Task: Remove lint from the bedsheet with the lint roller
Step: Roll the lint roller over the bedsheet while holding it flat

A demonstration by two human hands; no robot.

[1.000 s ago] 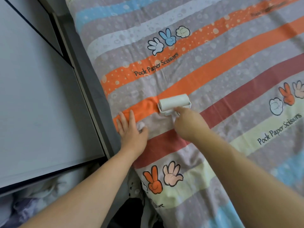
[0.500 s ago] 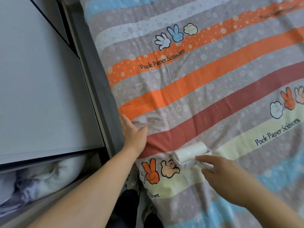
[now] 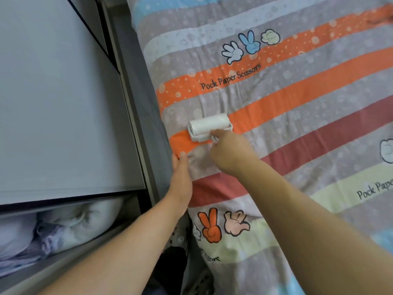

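A striped bedsheet (image 3: 297, 128) in grey, orange, red and pale green, printed with cartoon hands, covers the bed. A white lint roller (image 3: 207, 126) lies flat on the plain orange stripe near the sheet's left edge. My right hand (image 3: 230, 153) grips its handle from below, and the handle is mostly hidden by my fingers. My left hand (image 3: 180, 179) presses flat on the sheet's left edge, fingers together, just below and left of the roller.
A grey bed frame rail (image 3: 136, 116) runs along the sheet's left side. Left of it is a grey cabinet panel (image 3: 55, 107), with bundled white bedding (image 3: 70, 226) on a shelf beneath. Dark fabric (image 3: 170, 271) hangs at the bed's near edge.
The roller moved from the pale green stripe near the printed hands up to the orange stripe. My left hand shifted slightly left along the sheet's edge.
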